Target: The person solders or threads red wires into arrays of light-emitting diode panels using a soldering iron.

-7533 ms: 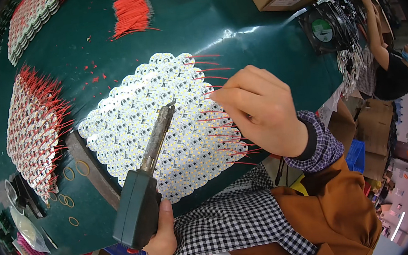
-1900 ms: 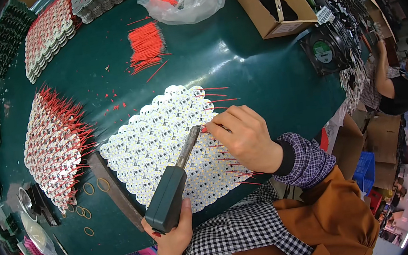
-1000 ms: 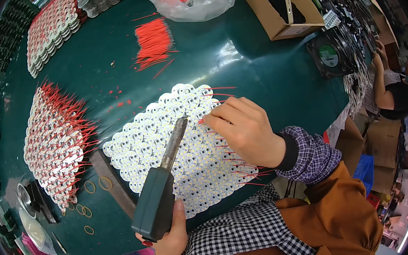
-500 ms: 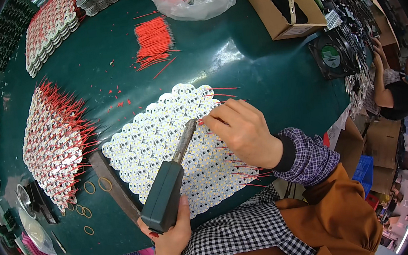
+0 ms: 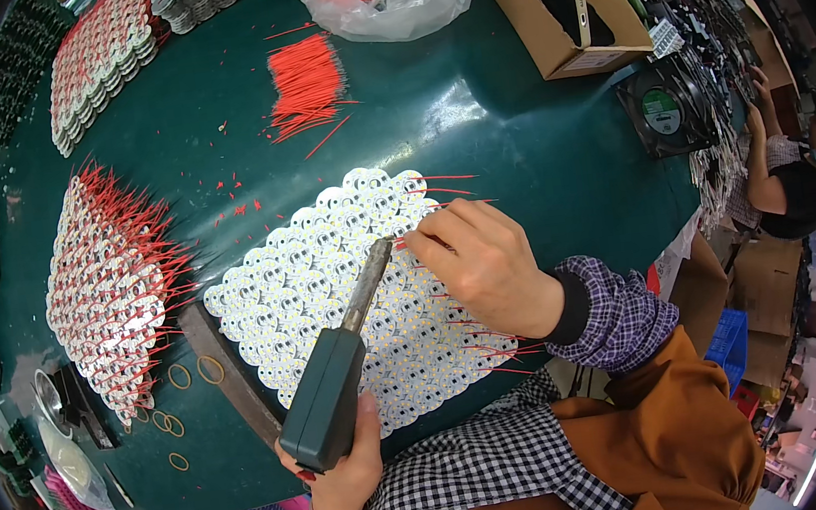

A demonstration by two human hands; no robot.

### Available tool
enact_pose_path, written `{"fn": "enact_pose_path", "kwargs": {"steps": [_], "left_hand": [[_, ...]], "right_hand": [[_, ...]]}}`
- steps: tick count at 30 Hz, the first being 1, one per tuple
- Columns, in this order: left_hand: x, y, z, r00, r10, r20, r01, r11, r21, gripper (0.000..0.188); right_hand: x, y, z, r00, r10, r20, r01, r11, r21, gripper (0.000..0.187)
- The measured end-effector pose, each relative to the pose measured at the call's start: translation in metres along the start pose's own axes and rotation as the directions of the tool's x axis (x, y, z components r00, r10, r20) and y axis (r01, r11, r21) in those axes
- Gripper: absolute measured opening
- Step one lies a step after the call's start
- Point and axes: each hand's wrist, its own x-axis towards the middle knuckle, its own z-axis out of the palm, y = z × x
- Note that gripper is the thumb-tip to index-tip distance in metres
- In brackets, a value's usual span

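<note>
My left hand is closed around a dark green soldering gun, whose metal barrel points up and away across the board. Under it lies a white panel of joined round LED boards. My right hand pinches a short red wire at the panel's right part, and the gun's tip sits right beside that wire's end. Whether the tip touches the wire is too small to tell. Several red wires stick out from the panel's right edge. A dark metal bar rests along its left edge.
A wired LED panel lies left, with rubber bands nearby. Loose red wires and a plastic bag are at the back. A cardboard box and a black fan stand right. Another person sits far right.
The soldering gun's body and my left hand have shifted very slightly left. My right hand stays in place with the wire; the far-right person's hands have moved a little.
</note>
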Motion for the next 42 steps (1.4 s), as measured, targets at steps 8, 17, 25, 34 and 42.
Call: {"fn": "enact_pose_path", "kwargs": {"steps": [8,17,25,34,42], "left_hand": [[-0.012,-0.002,-0.006,0.984,-0.173,0.033,0.176,0.961,-0.214,0.039],[-0.001,0.005,-0.003,0.983,-0.163,0.083,0.177,0.962,-0.207,0.041],[0.009,0.011,0.002,0.985,-0.133,0.108,0.151,0.973,-0.175,0.034],[0.013,0.018,0.009,0.994,-0.104,0.041,0.108,0.989,-0.102,0.016],[-0.002,-0.005,0.004,0.995,-0.098,0.027,0.102,0.974,-0.204,0.031]], "right_hand": [[0.003,-0.003,-0.009,0.998,0.045,0.05,-0.045,0.999,0.001,0.023],[0.0,0.007,-0.008,0.998,0.056,0.007,-0.056,0.998,0.039,0.026],[0.0,0.007,-0.005,0.997,0.073,-0.002,-0.073,0.997,0.031,0.025],[0.001,0.005,-0.004,0.997,0.082,0.014,-0.082,0.996,0.021,0.026],[0.002,0.005,-0.005,0.997,0.08,0.014,-0.081,0.996,0.027,0.025]]}}
